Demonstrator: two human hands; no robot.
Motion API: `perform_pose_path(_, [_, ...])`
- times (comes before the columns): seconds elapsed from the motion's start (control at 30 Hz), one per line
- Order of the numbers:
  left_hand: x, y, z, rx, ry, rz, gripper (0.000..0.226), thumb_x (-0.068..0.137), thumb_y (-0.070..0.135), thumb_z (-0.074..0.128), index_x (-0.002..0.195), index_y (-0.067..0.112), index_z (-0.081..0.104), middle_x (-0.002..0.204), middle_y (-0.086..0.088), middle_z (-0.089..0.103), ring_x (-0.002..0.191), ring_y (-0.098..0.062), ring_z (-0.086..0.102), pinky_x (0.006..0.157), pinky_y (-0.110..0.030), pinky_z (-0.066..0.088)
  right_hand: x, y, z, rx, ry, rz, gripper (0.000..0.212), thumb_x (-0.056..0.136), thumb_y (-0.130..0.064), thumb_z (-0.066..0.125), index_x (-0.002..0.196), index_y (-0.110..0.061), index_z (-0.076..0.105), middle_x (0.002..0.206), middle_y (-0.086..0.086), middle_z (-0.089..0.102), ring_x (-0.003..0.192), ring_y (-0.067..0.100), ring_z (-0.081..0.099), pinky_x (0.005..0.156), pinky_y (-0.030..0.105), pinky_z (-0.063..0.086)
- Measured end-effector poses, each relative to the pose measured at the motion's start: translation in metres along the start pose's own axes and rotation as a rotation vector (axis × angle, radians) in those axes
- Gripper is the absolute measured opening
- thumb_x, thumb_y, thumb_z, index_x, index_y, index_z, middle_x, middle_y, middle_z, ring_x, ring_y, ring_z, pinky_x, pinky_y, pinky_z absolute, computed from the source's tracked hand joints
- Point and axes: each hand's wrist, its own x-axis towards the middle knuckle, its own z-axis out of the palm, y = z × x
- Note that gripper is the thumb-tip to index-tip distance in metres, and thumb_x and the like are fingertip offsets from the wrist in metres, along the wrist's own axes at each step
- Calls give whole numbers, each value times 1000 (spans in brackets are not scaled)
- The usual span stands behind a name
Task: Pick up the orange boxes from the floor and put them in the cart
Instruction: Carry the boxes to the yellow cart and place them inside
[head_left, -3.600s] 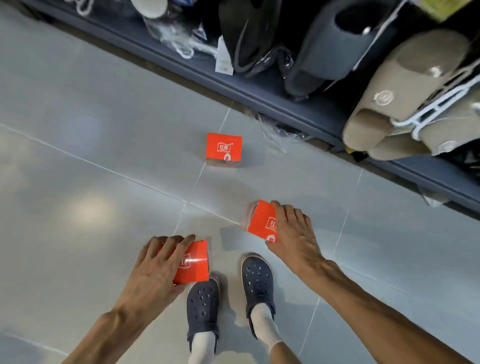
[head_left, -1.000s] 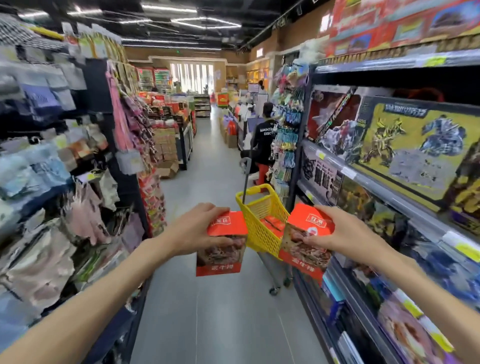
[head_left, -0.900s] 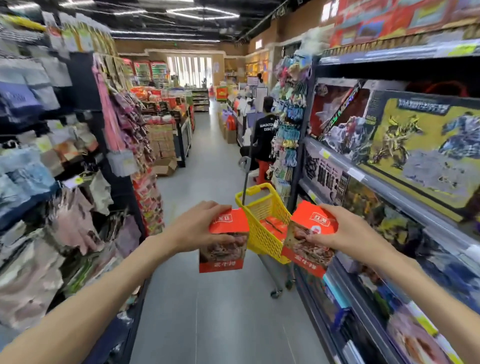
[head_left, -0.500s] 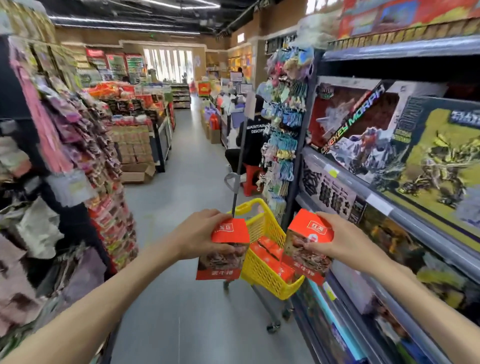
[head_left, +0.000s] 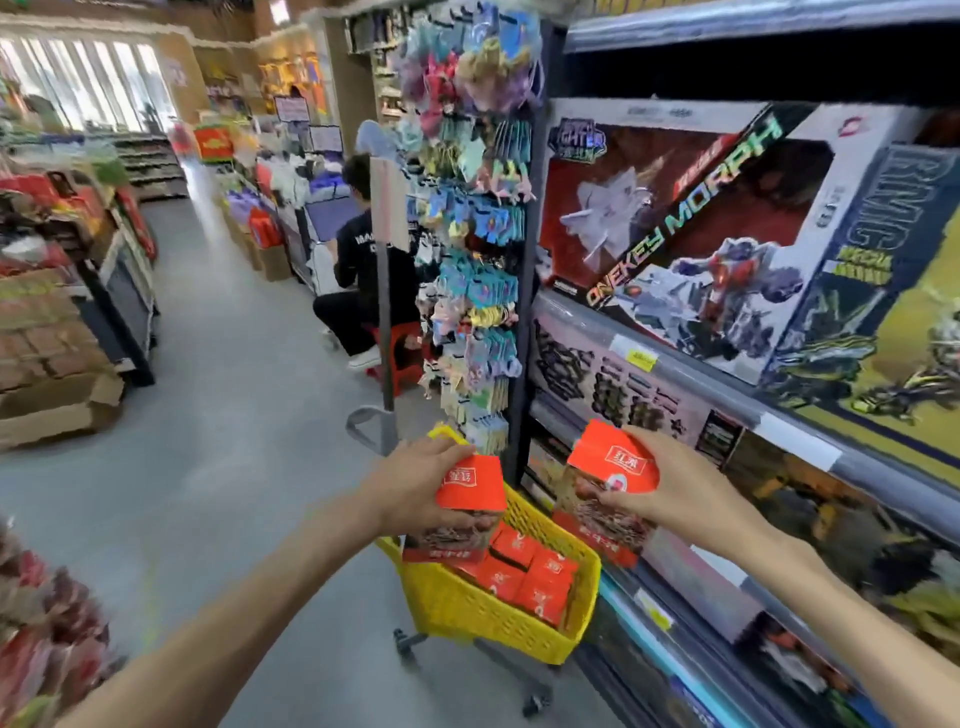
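My left hand (head_left: 415, 486) grips an orange box (head_left: 465, 506) by its top, held just over the near left rim of the yellow cart (head_left: 467, 608). My right hand (head_left: 675, 488) grips a second orange box (head_left: 605, 488), held above the cart's right side, next to the shelf. Inside the cart lie several more orange boxes (head_left: 535, 571). The cart stands on small wheels against the shelving on the right, and its grey handle (head_left: 382, 332) rises behind it.
A toy shelf (head_left: 727, 364) with big boxes runs along the right. A rack of hanging trinkets (head_left: 472, 234) stands behind the cart. A person in black (head_left: 358, 280) squats on a red stool further up the aisle. Goods and cartons (head_left: 52, 364) line the left side.
I rose from the floor with a box in each hand and walked up the aisle; the cart is now directly under my hands, which have lowered toward it.
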Motion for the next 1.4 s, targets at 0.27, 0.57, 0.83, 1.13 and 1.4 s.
perform_pose_path(0.27, [145,-64,101,-21,-175,109,108,66,80,59,150,18,30,140,-3,43,127,-28,43,107,-47,35,89,56,46,12,58,174,95,69,-71,73,145,-34,30,122,-17,43,110,11,48,86,31,46])
perform_pose_path(0.57, [247,-117,265,-89,-281,42,113,59,98,42,138,17,44,131,-5,48,119,-33,48,105,-51,33,163,147,165,85,-17,399,100,64,-77,63,149,-39,26,137,-14,44,127,12,40,101,39,43])
perform_pose_path(0.83, [286,-159,405,-13,-419,-3,98,71,78,57,144,16,38,139,-4,44,132,-33,39,112,-53,24,197,200,279,137,-39,527,99,69,-68,73,150,-38,24,134,-19,37,130,7,32,104,30,36])
perform_pose_path(1.13, [298,-207,480,-66,-447,2,86,69,32,83,141,12,41,136,-8,45,127,-35,42,109,-46,31,226,224,373,129,-95,533,98,69,-70,71,149,-40,22,144,-14,37,134,11,32,108,40,40])
perform_pose_path(1.4, [302,-215,492,-26,-375,-23,89,67,14,80,144,17,35,135,-4,44,127,-32,39,107,-44,32,252,215,411,40,-128,479,97,71,-68,70,150,-31,28,143,-7,42,128,14,30,109,39,29])
